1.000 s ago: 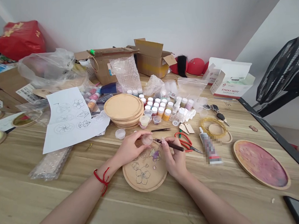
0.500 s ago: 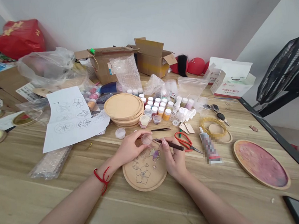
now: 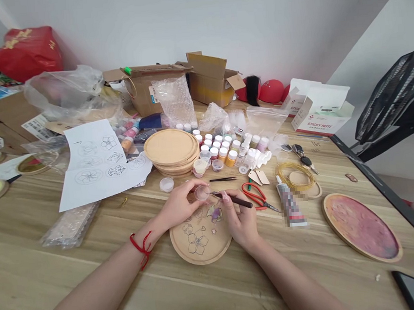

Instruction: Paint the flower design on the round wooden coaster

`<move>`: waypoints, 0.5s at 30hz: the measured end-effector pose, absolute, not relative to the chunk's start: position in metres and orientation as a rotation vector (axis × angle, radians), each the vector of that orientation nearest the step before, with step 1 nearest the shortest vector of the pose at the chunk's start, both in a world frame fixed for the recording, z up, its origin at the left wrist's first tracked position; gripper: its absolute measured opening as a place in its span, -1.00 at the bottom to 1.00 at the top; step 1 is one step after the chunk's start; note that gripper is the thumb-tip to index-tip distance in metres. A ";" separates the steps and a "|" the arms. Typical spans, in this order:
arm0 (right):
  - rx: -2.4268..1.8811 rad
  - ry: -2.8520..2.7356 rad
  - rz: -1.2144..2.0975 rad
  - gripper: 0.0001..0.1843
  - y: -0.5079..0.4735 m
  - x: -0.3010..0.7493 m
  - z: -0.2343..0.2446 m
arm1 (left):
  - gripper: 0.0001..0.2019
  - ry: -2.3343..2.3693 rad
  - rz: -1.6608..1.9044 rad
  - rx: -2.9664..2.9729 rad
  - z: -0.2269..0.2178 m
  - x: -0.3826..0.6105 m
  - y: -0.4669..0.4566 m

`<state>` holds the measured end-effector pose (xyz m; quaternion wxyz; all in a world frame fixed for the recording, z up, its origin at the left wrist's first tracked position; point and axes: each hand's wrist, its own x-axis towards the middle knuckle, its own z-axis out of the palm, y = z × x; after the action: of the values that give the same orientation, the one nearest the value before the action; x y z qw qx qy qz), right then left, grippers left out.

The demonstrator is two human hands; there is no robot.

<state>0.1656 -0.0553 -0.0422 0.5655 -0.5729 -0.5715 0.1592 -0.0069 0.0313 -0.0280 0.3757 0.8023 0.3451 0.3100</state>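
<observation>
Between the thumb and fingers of my left hand is a small clear plastic cup, tilted over the far edge of a round wooden plate. My right hand grips a slim dark-handled tool like a pen; its thin tip is at the cup's right side, too small to make out. Wire-like flower outlines lie on the plate, with a purple-tinted flower near my right fingers and a small pinkish star. My left hand hides part of the plate's far side.
Beyond my hands stand stacked wooden plates and several paint jars. Tweezers, red-handled pliers and a tube lie rightward. A pattern sheet is at left, a pink-filled plate at far right.
The cup and the tool's tip have shifted slightly left and nearer to me. The small star on the plate looks pinker than before. Both hands keep their grips.
</observation>
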 end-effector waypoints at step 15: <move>-1.333 -1.378 0.165 -0.84 -0.056 0.165 -0.048 | -0.71 0.737 0.938 2.197 -0.031 -0.007 0.033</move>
<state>0.1653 -0.0558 -0.0477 0.5720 -0.5682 -0.5874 0.0703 -0.0071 0.0330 -0.0312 0.3155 0.8339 0.2796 0.3561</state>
